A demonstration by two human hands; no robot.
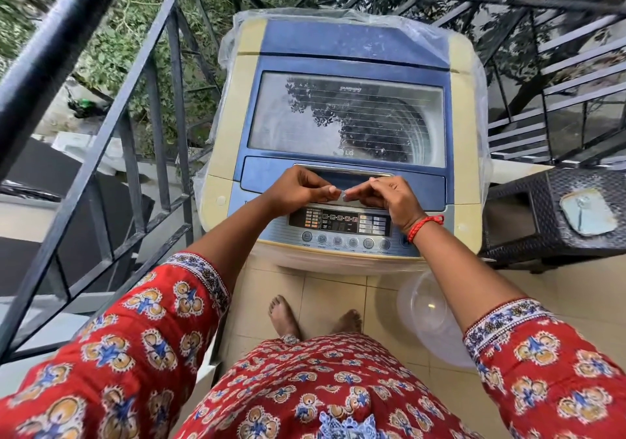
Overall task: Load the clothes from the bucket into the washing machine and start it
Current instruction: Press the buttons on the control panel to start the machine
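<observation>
Both hands meet at the front edge of the closed lid, just below its silver recessed handle (342,171). The left hand (301,189) and right hand (386,198) are curled, fingertips nearly touching each other, thumbs tucked under. Whether they pinch something small between them or only rest on the lid edge, I cannot tell; neither hand wraps a garment.

The placement suggests they are about to lift the blue lid with its clear window (345,117), since loading needs it open. Through the window the drum looks empty of clothes.

The cream and blue top-loading washing machine (237,106) stands against a dark metal railing (162,106), its control panel (338,225) just below the wrists. A translucent round plastic tub (423,310) sits on the tiled floor at the right; no clothes show in it.
</observation>
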